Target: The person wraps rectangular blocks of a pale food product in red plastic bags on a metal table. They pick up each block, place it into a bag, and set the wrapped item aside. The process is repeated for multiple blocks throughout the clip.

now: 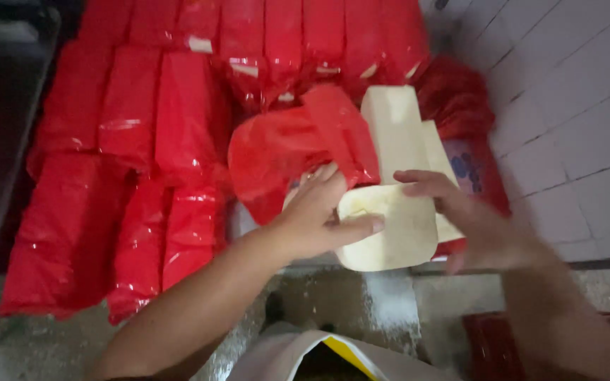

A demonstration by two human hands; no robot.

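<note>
A pale cream block (393, 236) with rounded corners sits between my two hands, low in the middle of the view. My left hand (315, 219) grips its left end and also touches a loose red plastic bag (294, 148) bunched just above. My right hand (460, 215) holds the block's right side, fingers curled over its top edge. Behind the block, two more cream blocks (397, 130) lie stacked, running away from me.
Rows of long packs wrapped in red plastic (135, 162) cover the left and the back. A crumpled red bag (457, 99) lies beyond the bare blocks. White tiled wall (573, 106) rises on the right. Wet grey floor (361, 296) is below.
</note>
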